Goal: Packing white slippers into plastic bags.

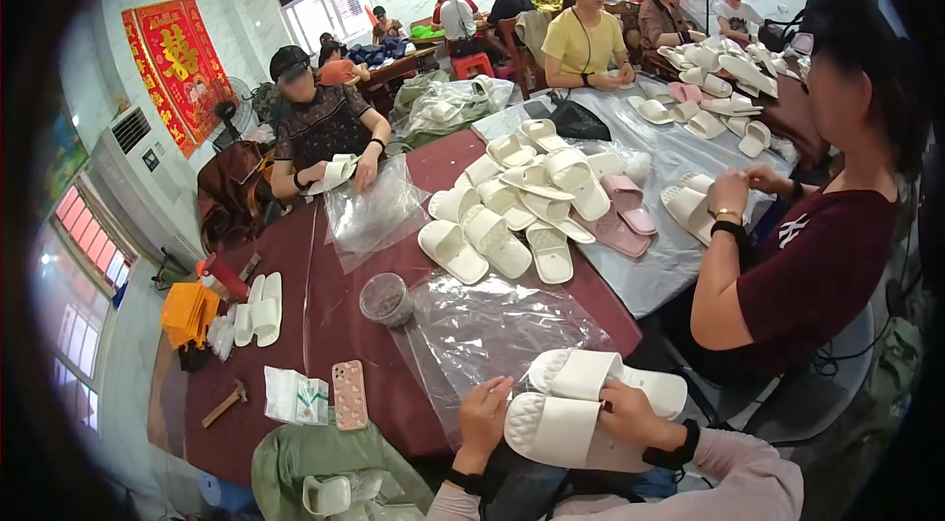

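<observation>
Two cream slippers lie side by side in front of me, soles down, toes to the left. My right hand grips the pair, its fingers at the foot opening of the nearer one. Left of the toes is my left hand, its fingers drawn together at the near edge of a clear plastic bag. That bag spreads flat over the dark red table just beyond the slippers. How firmly the left fingers pinch the thin film is hard to see.
A heap of cream slippers and pink slippers covers the table's middle. Left of me are a round tub, a phone, a tissue pack and a hammer. A co-worker sits close at right, handling slippers.
</observation>
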Demonstrator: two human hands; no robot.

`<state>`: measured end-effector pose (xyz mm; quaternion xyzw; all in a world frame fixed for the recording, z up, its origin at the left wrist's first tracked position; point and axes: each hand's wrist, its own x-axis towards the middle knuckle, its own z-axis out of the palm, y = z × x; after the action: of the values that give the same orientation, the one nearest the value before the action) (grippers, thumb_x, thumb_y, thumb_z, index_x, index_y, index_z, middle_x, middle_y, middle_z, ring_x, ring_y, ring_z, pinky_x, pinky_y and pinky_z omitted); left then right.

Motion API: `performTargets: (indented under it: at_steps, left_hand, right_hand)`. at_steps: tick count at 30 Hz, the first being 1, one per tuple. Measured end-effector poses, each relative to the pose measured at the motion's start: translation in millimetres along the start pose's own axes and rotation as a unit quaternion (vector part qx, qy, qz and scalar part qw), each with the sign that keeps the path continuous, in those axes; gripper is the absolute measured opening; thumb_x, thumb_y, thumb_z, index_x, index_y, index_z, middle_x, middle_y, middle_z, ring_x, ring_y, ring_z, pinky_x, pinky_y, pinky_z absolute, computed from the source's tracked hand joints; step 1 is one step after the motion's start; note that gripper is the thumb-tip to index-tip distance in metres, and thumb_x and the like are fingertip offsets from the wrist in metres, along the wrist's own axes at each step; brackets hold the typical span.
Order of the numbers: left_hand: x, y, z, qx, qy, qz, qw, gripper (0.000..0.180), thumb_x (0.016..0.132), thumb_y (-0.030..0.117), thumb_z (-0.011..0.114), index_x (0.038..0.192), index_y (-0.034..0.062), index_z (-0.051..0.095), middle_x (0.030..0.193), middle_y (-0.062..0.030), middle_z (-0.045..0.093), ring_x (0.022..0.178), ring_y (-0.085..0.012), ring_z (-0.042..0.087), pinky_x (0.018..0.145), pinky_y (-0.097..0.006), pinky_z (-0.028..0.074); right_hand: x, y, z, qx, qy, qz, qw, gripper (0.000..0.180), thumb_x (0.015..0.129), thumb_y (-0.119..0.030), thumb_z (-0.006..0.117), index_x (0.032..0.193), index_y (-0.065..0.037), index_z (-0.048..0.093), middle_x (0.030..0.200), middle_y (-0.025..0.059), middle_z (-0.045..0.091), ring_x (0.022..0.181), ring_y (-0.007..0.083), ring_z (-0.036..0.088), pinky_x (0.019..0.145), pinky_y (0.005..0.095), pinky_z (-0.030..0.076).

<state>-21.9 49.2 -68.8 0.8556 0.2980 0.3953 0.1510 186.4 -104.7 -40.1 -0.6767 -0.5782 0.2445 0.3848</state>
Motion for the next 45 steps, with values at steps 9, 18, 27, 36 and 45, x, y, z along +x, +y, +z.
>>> performTargets:
  at_steps: [9, 18, 27, 36, 45]
  left_hand:
    - [3, 21, -4, 0.029, -0.002, 0.024, 0.999, 0.032, 0.071, 0.005, 0.065, 0.103, 0.0125, 0.068, 0.099, -0.0066, 0.063, 0.086, -0.0255, 0.060, 0.072, -0.036, 0.049]
    - [5, 56, 14, 0.067, -0.022, 0.086, 0.994, 0.027, 0.076, 0.009, 0.062, 0.102, 0.0101, 0.068, 0.107, -0.0086, 0.061, 0.097, -0.0276, 0.056, 0.081, -0.038, 0.045]
    - [6, 75, 10, 0.058, 0.001, 0.112, 0.992, 0.023, 0.077, 0.011, 0.063, 0.099, 0.0096, 0.068, 0.107, -0.0079, 0.061, 0.102, -0.0267, 0.053, 0.089, -0.042, 0.041]
    - [3, 84, 5, 0.016, -0.013, 0.169, 0.985, 0.022, 0.079, 0.013, 0.064, 0.100, 0.0146, 0.069, 0.109, -0.0061, 0.061, 0.105, -0.0252, 0.052, 0.099, -0.047, 0.033]
    - [-14, 62, 30, -0.112, 0.140, -0.087, 0.980, 0.059, 0.080, 0.016, 0.068, 0.133, 0.0080, 0.045, 0.150, -0.0211, 0.006, 0.139, -0.0343, 0.010, 0.109, -0.050, 0.016]
  right_hand:
    - [4, 11, 4, -0.004, 0.104, 0.022, 0.994, 0.009, 0.071, -0.007, 0.057, 0.076, -0.001, 0.061, 0.077, 0.0142, 0.055, 0.067, 0.0356, 0.057, 0.060, 0.0418, 0.047]
    - [6, 8, 14, -0.087, 0.169, -0.060, 0.980, 0.016, 0.067, -0.013, 0.068, 0.066, -0.002, 0.056, 0.071, 0.0115, 0.053, 0.062, 0.0304, 0.057, 0.054, 0.0381, 0.046]
    - [25, 4, 45, 0.054, 0.241, -0.044, 0.968, 0.010, 0.067, -0.005, 0.064, 0.068, 0.000, 0.055, 0.072, 0.0131, 0.052, 0.060, 0.0306, 0.055, 0.051, 0.0368, 0.045]
    - [41, -6, 52, 0.064, 0.307, -0.020, 0.949, 0.008, 0.066, 0.001, 0.059, 0.071, 0.002, 0.053, 0.076, 0.0169, 0.051, 0.058, 0.0331, 0.053, 0.051, 0.0365, 0.043]
    - [62, -8, 68, 0.077, 0.283, 0.039, 0.955, 0.014, 0.072, -0.008, 0.060, 0.082, 0.001, 0.058, 0.085, 0.0223, 0.056, 0.070, 0.0373, 0.058, 0.058, 0.0402, 0.046]
